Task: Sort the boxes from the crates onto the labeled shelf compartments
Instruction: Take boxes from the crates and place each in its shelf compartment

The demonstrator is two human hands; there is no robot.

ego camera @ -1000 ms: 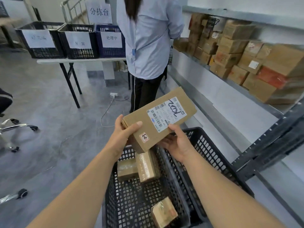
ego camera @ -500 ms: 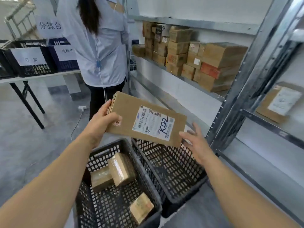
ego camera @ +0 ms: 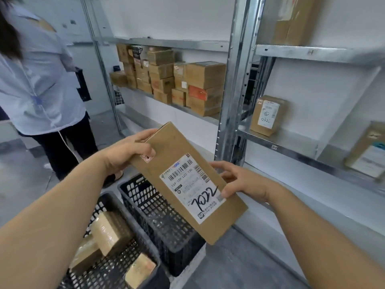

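I hold a flat brown cardboard box (ego camera: 170, 155) with a white shipping label marked "7022" above the crates. My left hand (ego camera: 127, 151) grips its far upper-left end, thumb on top. My right hand (ego camera: 239, 180) pinches its right edge, thumb on the label. Below, a black crate (ego camera: 100, 274) contains three small taped boxes (ego camera: 110, 232). Beside it a second black crate (ego camera: 162, 224) shows no boxes. The metal shelf (ego camera: 291, 142) on the right carries a labelled box (ego camera: 266, 115).
A person in a light blue shirt (ego camera: 37, 80) stands at the left, close to the crates. The left shelf bay is stacked with several cardboard boxes (ego camera: 187, 84). More boxes sit at the far right (ego camera: 368, 151) and on the upper shelf (ego camera: 291, 19). A steel upright (ego camera: 231, 101) divides the bays.
The view has swung right toward the shelves. The box has turned so its label end points down toward me, and my right hand now pinches its edge instead of hovering beside it.
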